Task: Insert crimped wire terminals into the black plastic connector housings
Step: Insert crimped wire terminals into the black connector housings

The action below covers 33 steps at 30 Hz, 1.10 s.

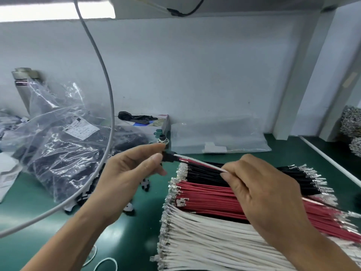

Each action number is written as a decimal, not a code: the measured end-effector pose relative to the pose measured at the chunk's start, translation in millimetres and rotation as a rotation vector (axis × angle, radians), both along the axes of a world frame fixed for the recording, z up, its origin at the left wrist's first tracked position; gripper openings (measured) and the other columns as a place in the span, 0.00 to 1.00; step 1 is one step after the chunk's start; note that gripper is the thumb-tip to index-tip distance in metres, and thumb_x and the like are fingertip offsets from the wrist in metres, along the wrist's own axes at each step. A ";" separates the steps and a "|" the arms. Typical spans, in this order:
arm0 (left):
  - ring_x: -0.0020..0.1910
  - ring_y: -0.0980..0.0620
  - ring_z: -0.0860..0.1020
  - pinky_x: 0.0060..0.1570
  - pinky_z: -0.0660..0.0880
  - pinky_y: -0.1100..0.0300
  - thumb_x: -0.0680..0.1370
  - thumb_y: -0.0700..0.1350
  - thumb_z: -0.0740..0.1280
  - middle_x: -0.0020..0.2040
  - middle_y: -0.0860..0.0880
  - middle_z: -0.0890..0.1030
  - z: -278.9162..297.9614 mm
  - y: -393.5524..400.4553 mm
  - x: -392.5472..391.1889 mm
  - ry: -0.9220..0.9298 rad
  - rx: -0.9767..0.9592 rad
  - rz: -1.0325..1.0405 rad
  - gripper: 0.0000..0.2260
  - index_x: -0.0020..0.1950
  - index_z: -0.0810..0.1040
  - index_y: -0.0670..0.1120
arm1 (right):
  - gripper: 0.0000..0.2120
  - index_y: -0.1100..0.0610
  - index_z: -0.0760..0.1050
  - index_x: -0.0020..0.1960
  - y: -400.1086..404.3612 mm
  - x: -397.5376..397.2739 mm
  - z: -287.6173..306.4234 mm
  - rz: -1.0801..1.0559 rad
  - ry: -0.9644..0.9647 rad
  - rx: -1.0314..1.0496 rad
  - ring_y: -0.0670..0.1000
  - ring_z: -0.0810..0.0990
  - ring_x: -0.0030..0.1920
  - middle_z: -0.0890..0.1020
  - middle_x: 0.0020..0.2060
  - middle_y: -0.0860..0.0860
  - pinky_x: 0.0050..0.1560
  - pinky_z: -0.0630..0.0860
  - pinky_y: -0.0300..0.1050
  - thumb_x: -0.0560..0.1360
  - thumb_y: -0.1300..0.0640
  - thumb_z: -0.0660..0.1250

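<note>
My left hand (129, 169) pinches a small black connector housing (169, 157) between thumb and fingers above the green mat. A white wire (199, 162) runs from the housing to my right hand (259, 190), which pinches it near its middle; a red wire seems to sit in the housing too. Under my right hand lie three stacks of crimped wires: black (207, 173), red (213, 198) and white (203, 235), with metal terminals at their ends.
A clear plastic bag (64, 153) of black housings lies at the left, with loose housings (145, 185) spilled beside it. A small box (154, 124) and an empty clear bag (220, 133) sit at the back. A grey cable (109, 106) loops overhead.
</note>
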State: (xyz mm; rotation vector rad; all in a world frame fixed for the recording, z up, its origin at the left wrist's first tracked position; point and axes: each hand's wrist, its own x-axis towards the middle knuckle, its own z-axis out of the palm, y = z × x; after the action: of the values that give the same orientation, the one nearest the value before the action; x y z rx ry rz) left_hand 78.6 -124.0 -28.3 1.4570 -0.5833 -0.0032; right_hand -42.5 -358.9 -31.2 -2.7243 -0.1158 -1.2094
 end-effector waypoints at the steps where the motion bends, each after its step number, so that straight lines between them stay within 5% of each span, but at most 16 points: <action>1: 0.46 0.49 0.86 0.48 0.80 0.66 0.73 0.51 0.74 0.49 0.46 0.88 0.0 5.9 5.4 -0.017 0.057 0.051 0.15 0.59 0.86 0.52 | 0.08 0.51 0.81 0.49 -2.3 -1.5 4.5 -0.022 -0.066 -0.032 0.42 0.72 0.37 0.75 0.39 0.41 0.34 0.63 0.32 0.80 0.51 0.64; 6: 0.46 0.59 0.79 0.49 0.77 0.56 0.77 0.49 0.74 0.53 0.61 0.79 -18.6 21.1 23.5 -0.471 0.773 0.324 0.15 0.64 0.83 0.57 | 0.11 0.55 0.83 0.53 -31.2 -16.1 36.9 -0.031 -0.278 -0.122 0.48 0.71 0.36 0.77 0.41 0.47 0.30 0.71 0.49 0.82 0.51 0.64; 9: 0.56 0.56 0.77 0.54 0.75 0.57 0.74 0.47 0.69 0.57 0.60 0.77 -24.8 24.8 29.0 -0.624 1.092 0.269 0.21 0.66 0.82 0.59 | 0.11 0.47 0.79 0.59 -91.5 -31.9 45.9 -0.093 -0.188 -0.049 0.50 0.76 0.42 0.76 0.46 0.44 0.40 0.74 0.56 0.82 0.47 0.61; 11: 0.54 0.53 0.79 0.50 0.77 0.56 0.68 0.46 0.73 0.52 0.59 0.80 -25.0 25.5 32.9 -0.710 1.173 0.234 0.19 0.58 0.86 0.58 | 0.10 0.39 0.75 0.61 -156.2 -50.6 45.2 -0.210 -0.089 -0.098 0.48 0.77 0.50 0.77 0.51 0.40 0.50 0.74 0.55 0.82 0.46 0.60; 14: 0.42 0.50 0.82 0.38 0.80 0.55 0.61 0.44 0.83 0.42 0.59 0.81 -39.4 29.2 50.7 -0.756 1.169 0.251 0.17 0.47 0.88 0.57 | 0.10 0.31 0.69 0.60 -262.4 -97.4 15.5 -0.455 0.046 -0.157 0.44 0.75 0.50 0.73 0.51 0.35 0.50 0.72 0.51 0.81 0.41 0.55; 18: 0.38 0.53 0.77 0.35 0.80 0.50 0.67 0.57 0.77 0.43 0.68 0.72 -63.2 32.1 81.7 -0.780 1.082 0.227 0.15 0.52 0.83 0.60 | 0.15 0.25 0.69 0.57 -353.3 -148.3 -57.7 -0.603 0.222 -0.114 0.53 0.75 0.46 0.75 0.46 0.42 0.49 0.75 0.60 0.81 0.47 0.59; 23: 0.41 0.64 0.72 0.33 0.77 0.55 0.68 0.67 0.70 0.46 0.70 0.70 -83.0 38.1 98.5 -0.761 1.037 0.240 0.16 0.54 0.79 0.66 | 0.17 0.19 0.66 0.55 -373.3 -177.1 -96.4 -0.651 0.512 0.120 0.35 0.72 0.46 0.70 0.46 0.31 0.43 0.74 0.41 0.74 0.42 0.61; 25: 0.40 0.64 0.73 0.33 0.77 0.55 0.67 0.65 0.72 0.47 0.71 0.70 -79.1 35.6 90.3 -0.748 1.034 0.236 0.15 0.52 0.80 0.67 | 0.24 0.19 0.66 0.56 -371.4 -179.3 -99.5 -0.621 0.519 0.213 0.34 0.73 0.45 0.71 0.46 0.31 0.45 0.71 0.34 0.71 0.47 0.67; 28: 0.41 0.59 0.77 0.36 0.79 0.54 0.69 0.61 0.75 0.45 0.69 0.72 -63.3 29.6 69.8 -0.741 1.019 0.246 0.08 0.46 0.83 0.63 | 0.42 0.18 0.68 0.55 -342.5 -157.8 -77.2 -0.525 0.376 0.202 0.39 0.73 0.44 0.73 0.47 0.29 0.48 0.70 0.36 0.65 0.63 0.79; 31: 0.39 0.54 0.81 0.37 0.73 0.64 0.73 0.53 0.77 0.42 0.63 0.79 -46.7 17.6 52.5 -0.762 0.998 0.318 0.03 0.43 0.85 0.57 | 0.22 0.22 0.73 0.52 -259.2 -115.9 -26.5 -0.476 0.283 0.206 0.42 0.77 0.47 0.76 0.50 0.30 0.51 0.73 0.42 0.71 0.49 0.74; 33: 0.35 0.55 0.81 0.36 0.64 0.74 0.73 0.48 0.78 0.39 0.58 0.83 -40.1 10.0 44.5 -0.741 0.921 0.408 0.04 0.44 0.84 0.53 | 0.09 0.29 0.77 0.51 -190.0 -74.2 10.0 -0.337 0.261 0.170 0.38 0.78 0.49 0.78 0.51 0.33 0.46 0.73 0.34 0.73 0.41 0.67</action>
State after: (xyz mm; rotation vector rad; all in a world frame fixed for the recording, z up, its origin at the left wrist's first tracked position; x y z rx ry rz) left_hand 123.1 -113.9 -68.5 2.4806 -0.9294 0.6933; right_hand -116.6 -548.9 -21.2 -2.7887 0.4719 -0.8692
